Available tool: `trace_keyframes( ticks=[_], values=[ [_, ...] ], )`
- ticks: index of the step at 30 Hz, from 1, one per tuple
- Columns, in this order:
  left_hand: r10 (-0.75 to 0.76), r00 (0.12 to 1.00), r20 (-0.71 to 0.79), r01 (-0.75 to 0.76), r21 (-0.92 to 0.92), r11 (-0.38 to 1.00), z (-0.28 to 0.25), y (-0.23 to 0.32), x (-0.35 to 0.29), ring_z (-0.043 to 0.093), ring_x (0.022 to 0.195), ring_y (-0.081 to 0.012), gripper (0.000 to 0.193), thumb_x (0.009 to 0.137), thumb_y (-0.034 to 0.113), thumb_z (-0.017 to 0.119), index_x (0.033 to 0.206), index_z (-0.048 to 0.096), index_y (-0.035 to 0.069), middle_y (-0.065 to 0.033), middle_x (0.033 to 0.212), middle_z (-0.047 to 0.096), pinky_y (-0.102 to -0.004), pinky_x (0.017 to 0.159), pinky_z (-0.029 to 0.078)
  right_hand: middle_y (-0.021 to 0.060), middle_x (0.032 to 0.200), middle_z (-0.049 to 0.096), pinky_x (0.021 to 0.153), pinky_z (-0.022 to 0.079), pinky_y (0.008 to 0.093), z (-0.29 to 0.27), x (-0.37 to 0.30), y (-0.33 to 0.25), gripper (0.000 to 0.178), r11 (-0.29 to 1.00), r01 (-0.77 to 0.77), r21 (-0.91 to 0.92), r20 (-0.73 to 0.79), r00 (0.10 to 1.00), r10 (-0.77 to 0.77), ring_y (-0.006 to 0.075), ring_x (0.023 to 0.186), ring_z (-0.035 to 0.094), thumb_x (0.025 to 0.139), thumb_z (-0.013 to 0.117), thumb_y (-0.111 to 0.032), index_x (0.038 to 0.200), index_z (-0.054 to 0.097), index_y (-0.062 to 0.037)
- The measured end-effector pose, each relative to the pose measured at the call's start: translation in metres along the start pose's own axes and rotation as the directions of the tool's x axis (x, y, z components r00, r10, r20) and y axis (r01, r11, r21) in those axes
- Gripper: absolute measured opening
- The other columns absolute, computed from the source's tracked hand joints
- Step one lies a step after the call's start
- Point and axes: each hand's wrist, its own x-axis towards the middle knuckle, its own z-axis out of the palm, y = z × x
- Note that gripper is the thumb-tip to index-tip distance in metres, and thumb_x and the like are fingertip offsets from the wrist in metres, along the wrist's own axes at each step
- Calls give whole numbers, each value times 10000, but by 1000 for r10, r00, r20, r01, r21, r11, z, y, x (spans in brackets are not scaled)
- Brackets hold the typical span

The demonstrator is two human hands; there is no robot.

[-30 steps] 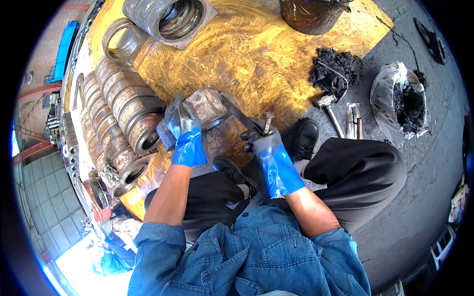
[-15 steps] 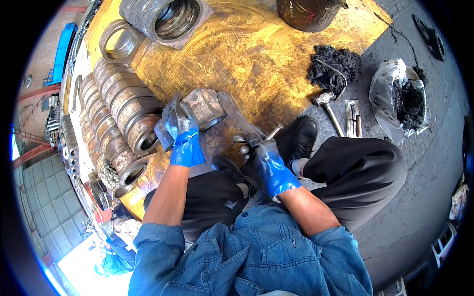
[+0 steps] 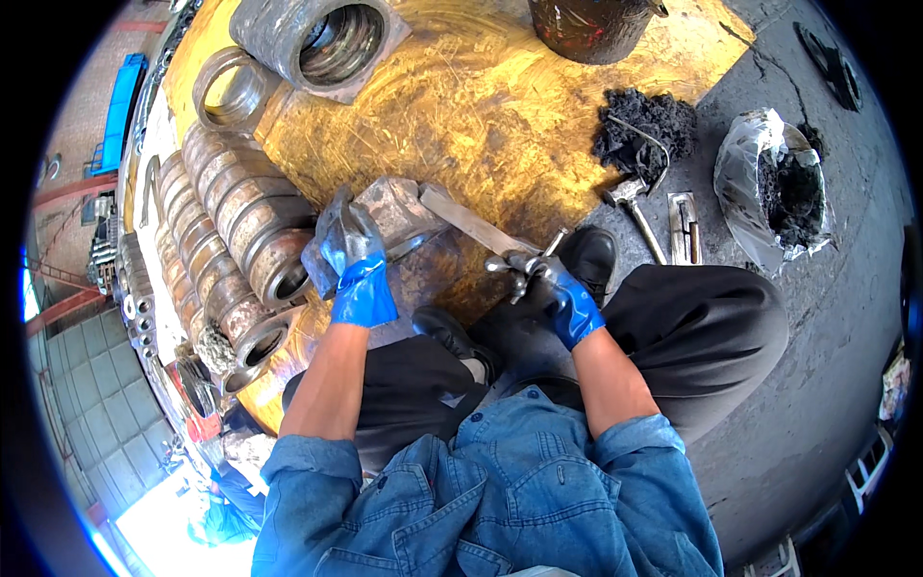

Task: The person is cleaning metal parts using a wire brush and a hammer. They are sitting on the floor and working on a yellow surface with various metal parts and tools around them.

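My left hand (image 3: 351, 240), in a grey-and-blue coated glove, is closed on the left edge of a brownish, angular metal block (image 3: 389, 207). Its fingertips are partly hidden. A long flat metal bar (image 3: 471, 223) is gripped in my gloved right hand (image 3: 538, 274), its far end beside the block's right side. Whether the bar touches the block I cannot tell. From the same fist a short metal rod (image 3: 556, 241) sticks out; its link to the bar is hidden. The block rests low on the yellow surface in front of my legs.
Rows of ribbed metal cylinders (image 3: 245, 216) lie close on the left, with large rings (image 3: 231, 87) beyond. A dark pot (image 3: 591, 29) stands at the far edge. Right of my feet are a black heap (image 3: 649, 130), a hammer (image 3: 635, 207), a trowel (image 3: 684, 226) and a plastic-lined container (image 3: 745, 197).
My right hand has moved right and slightly away from me, carrying the flat bar, which now shows more of its length. My left hand has stayed on the block.
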Motion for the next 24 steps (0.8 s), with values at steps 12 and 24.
trace_keyframes(
  ticks=[12, 24],
  values=[
    [9, 1000, -10, -10, -65, 998, 8, -8, 0, 664, 1109, -388, 360, 933, 176, 619, 1260, 671, 34, -213, 1188, 708, -484, 1007, 516, 154, 1082, 763, 460, 509, 331, -9, 11, -14, 314, 998, -24, 55, -224, 974, 35, 144, 510, 568, 1029, 551, -182, 1284, 581, 0],
    [8, 1000, -13, -8, -26, 1000, 6, -4, 1, 699, 1110, -335, 344, 994, 224, 561, 1255, 692, 42, -190, 1211, 719, -425, 982, 550, 160, 1130, 750, 514, 502, 307, 10, 29, 21, 375, 990, -75, 117, -250, 963, 103, 138, 606, 617, 1051, 548, -210, 1379, 543, -28]
  ],
)
